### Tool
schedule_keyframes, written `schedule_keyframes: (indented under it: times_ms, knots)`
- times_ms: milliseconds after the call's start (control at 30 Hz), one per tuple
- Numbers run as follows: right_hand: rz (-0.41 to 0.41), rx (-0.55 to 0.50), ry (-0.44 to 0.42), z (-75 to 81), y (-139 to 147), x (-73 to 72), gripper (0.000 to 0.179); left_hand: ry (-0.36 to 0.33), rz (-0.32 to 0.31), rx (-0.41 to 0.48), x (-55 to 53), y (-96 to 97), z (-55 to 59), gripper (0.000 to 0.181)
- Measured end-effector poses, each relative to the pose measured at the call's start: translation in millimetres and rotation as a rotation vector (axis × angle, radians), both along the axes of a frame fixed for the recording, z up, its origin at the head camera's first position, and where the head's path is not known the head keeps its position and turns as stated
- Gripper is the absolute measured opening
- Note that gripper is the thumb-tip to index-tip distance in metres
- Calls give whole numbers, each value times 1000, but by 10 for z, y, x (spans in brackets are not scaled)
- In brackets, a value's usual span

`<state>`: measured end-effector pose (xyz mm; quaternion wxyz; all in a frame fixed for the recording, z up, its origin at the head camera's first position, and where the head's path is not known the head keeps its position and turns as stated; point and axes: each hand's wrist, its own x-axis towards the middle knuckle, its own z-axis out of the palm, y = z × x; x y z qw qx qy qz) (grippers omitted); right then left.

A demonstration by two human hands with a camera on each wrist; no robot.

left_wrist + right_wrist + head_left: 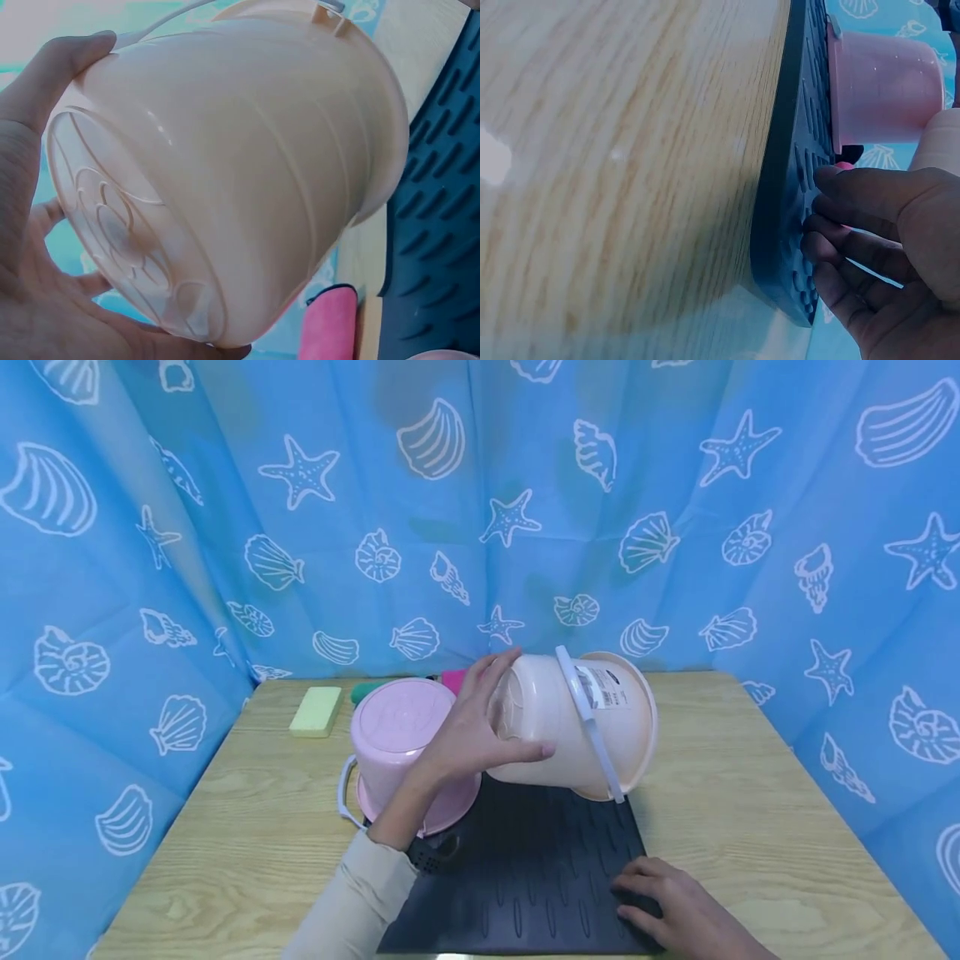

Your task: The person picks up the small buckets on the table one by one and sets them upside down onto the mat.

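My left hand [472,722] grips a cream bucket [555,718] round its base. The bucket is tipped on its side above the mat, its mouth toward the right, with a pale handle [588,722] and a label on its wall. In the left wrist view, thumb and fingers spread round the ridged bottom of the cream bucket [247,172]. A pink bucket [405,735] stands upside down on the black mat [525,877], left of the cream one. My right hand [675,902] is at the mat's near right corner, fingers loosely bent, holding nothing; whether they touch the mat I cannot tell.
A pale yellow sponge [316,712] lies at the back left of the wooden table [750,810]. Behind the pink bucket, a green thing [364,692] and a bright pink thing [453,680] are partly hidden. A blue curtain [480,593] with white seashells surrounds the table.
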<state>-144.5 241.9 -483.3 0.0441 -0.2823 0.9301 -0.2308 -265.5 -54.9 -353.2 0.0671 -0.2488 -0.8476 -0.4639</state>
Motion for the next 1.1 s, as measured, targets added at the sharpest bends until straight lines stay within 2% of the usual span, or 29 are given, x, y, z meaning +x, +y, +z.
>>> schedule_keyframes:
  times_ms: [133, 367, 533, 800, 1100]
  knots:
    - [35, -31, 21, -21, 3, -1, 20, -2, -3, -49, 7, 15, 29, 108]
    - [46, -32, -4, -39, 6, -16, 18, -38, -3, -110, 4, 62, 93, 110]
    - [51, -33, -2, -56, 6, -23, 18, -22, -2, -162, -11, 82, 143, 110]
    - [73, -70, 81, -109, 18, -22, 19, 10, -12, -248, -48, 113, 195, 111]
    - [96, -90, 144, -155, 42, -26, 20, -32, -31, -351, -61, 174, 241, 111]
